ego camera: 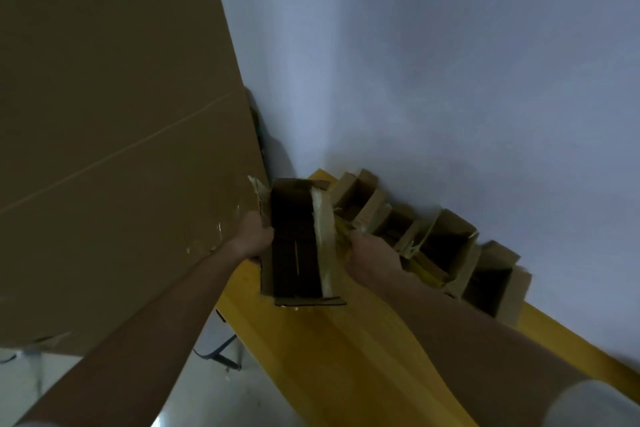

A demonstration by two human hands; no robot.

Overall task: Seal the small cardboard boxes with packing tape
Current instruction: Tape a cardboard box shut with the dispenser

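A small open cardboard box (294,246) stands on the yellow wooden table (329,357), its top flaps up and old tape along its right flap. My left hand (256,236) grips the box's left wall. My right hand (370,253) holds its right side, the fingers hidden behind the taped flap. Several more open small boxes (446,246) stand in a row along the wall to the right. No tape roll shows.
A very large sheet of brown cardboard (114,132) leans at the left, close to the held box. A white wall (450,62) runs behind the table. A pale floor and a dark metal frame (221,354) show below the table's left edge.
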